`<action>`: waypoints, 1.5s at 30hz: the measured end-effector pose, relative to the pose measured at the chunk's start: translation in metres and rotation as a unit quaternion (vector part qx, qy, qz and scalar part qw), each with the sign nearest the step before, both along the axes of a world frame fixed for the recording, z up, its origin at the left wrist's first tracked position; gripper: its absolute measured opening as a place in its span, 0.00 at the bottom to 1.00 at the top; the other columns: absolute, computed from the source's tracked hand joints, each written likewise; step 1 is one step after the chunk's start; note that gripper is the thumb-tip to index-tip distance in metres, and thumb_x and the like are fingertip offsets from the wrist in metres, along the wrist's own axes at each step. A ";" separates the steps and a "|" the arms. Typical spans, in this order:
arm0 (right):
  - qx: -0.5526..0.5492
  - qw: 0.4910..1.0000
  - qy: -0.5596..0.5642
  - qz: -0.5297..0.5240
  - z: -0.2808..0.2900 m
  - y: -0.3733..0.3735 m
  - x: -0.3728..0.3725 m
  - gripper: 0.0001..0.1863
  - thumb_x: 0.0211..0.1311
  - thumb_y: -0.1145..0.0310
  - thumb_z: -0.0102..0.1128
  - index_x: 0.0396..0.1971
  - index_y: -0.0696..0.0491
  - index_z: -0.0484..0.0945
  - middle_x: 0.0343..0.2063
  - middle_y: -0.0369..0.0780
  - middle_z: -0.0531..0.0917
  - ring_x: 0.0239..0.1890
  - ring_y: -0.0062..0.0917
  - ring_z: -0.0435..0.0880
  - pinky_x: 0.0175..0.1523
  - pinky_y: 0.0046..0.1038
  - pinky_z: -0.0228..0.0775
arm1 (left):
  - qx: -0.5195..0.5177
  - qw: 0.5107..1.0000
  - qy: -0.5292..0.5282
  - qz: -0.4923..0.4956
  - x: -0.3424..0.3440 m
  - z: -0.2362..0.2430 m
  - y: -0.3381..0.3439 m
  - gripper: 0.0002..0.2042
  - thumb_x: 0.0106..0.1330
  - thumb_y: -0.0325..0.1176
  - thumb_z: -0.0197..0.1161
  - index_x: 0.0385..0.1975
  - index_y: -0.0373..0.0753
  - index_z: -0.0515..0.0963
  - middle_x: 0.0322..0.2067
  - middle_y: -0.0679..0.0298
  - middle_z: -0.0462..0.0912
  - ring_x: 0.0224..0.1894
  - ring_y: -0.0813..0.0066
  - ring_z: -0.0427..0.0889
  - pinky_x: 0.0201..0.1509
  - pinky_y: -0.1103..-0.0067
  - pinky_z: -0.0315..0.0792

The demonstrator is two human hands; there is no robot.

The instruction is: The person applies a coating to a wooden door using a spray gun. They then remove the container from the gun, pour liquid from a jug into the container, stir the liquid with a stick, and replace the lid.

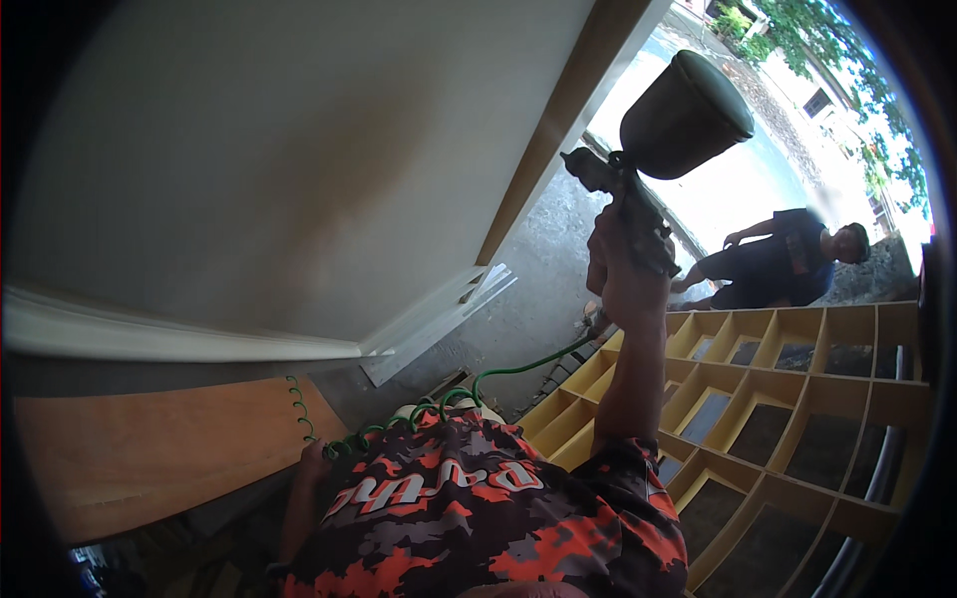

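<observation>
My right hand [620, 261] is raised at the end of an outstretched arm, its fingers wrapped round the handle of a spray gun [643, 204]. A dark grey paint cup [688, 115] sits on top of the gun, and its nozzle points left toward a big pale panel [299, 159]. The nozzle is apart from the panel's wooden edge [543, 140]. Low at the left, my left hand [314, 461] is closed on a green coiled air hose [374, 431], its fingers only partly visible. The hose runs across my front and up toward the right arm.
Right of me stands a yellowish wooden frame [837, 378] with several open compartments. A brown plywood board [159, 448] lies at the lower left. White strips [439, 324] rest on the concrete floor [548, 249] by the panel. Another person [783, 259] stands beyond the frame, near the sunlit outside.
</observation>
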State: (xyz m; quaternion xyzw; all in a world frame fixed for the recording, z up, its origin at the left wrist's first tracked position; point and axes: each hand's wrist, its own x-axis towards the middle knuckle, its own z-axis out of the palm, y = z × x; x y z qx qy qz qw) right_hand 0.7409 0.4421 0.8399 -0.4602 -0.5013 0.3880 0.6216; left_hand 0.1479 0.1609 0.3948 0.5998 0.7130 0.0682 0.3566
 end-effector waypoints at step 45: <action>0.155 0.822 -0.116 0.536 -0.046 -0.151 -0.317 0.32 0.61 0.80 0.59 0.64 0.64 0.60 0.41 0.59 0.80 0.35 0.62 0.84 0.39 0.54 0.78 | -0.017 0.995 0.034 0.095 -0.009 -0.013 -0.025 0.10 0.61 0.27 0.68 0.41 0.38 0.79 0.45 0.47 0.84 0.52 0.44 0.84 0.54 0.56 0.76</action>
